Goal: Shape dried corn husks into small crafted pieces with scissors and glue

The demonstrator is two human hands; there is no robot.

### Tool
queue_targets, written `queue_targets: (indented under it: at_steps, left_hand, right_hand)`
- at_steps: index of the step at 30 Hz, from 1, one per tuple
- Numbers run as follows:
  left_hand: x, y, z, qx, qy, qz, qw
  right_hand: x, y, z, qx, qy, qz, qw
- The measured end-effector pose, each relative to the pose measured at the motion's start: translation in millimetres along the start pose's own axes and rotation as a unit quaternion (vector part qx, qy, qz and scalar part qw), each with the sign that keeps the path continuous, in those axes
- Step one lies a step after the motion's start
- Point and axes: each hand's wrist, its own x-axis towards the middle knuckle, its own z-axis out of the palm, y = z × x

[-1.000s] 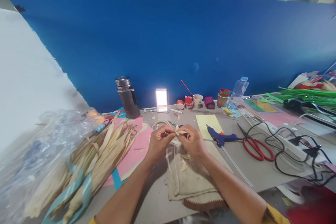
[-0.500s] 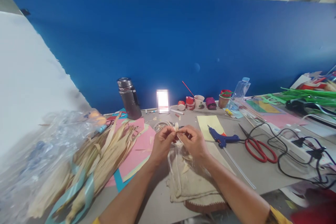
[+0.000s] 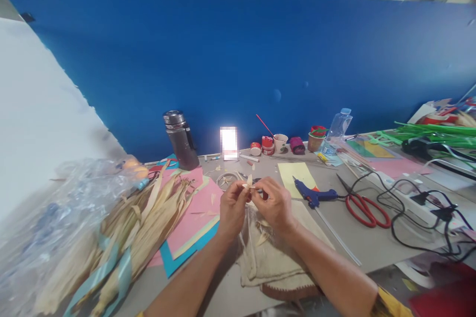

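A small pale corn husk piece (image 3: 250, 180), with petal-like tips pointing up, sits between my two hands. My left hand (image 3: 232, 204) pinches it from the left, thumb against fingers. From the right, the fingertips of my right hand (image 3: 274, 202) close on the same piece. Both hands are held above a folded beige cloth (image 3: 286, 265), where several husk scraps (image 3: 262, 237) lie. Left of my arms rests a bundle of dried corn husks (image 3: 148, 237) with light blue bands. A blue glue gun (image 3: 316, 194) lies to the right of my right hand, a clear glue stick trailing from it.
Red-handled scissors (image 3: 366, 210), black cables (image 3: 394, 218) and a white power strip (image 3: 416, 203) occupy the right side. Along the blue wall stand a dark flask (image 3: 182, 141), paint jars (image 3: 267, 145), a paper cup (image 3: 280, 143) and a plastic bottle (image 3: 339, 129). Pink paper (image 3: 189, 218) lies left.
My left hand has turned more upright, and the husk piece shows more clearly between the fingertips. The whole view has shifted slightly. Both hands keep their pinch.
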Motion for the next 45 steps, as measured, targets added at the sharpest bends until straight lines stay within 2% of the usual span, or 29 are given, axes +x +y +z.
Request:
queue_targets:
  at_steps: [11, 18, 27, 31, 35, 38, 45]
  left_hand:
    - [1, 5, -3.8, 0.002, -0.003, -0.027, 1.0]
    - [3, 4, -4.8, -0.016, -0.014, -0.043, 0.999]
    - [0, -1, -3.9, 0.0, 0.016, -0.048, 0.999]
    - [0, -1, -2.9, 0.003, 0.023, -0.062, 0.998]
    - [2, -4, -1.0, -0.06, 0.015, -0.098, 0.993]
    - [3, -8, -1.0, -0.095, 0.014, -0.117, 0.988]
    - [6, -12, -5.6, -0.099, 0.028, -0.128, 0.986]
  right_hand:
    - [-1, 1, 0, -0.011, 0.002, 0.019, 1.0]
    - [0, 0, -2, -0.013, 0.014, -0.013, 1.0]
    - [-1, -1, -1, -0.033, 0.022, -0.047, 0.998]
    - [0, -1, -1, -0.037, 0.006, -0.027, 0.999]
    - [0, 4, -2, -0.041, 0.002, -0.011, 0.999]
    - [-2, 7, -1, -0.053, -0.002, -0.025, 0.998]
    - [-5, 8, 1, -0.036, -0.054, -0.05, 0.997]
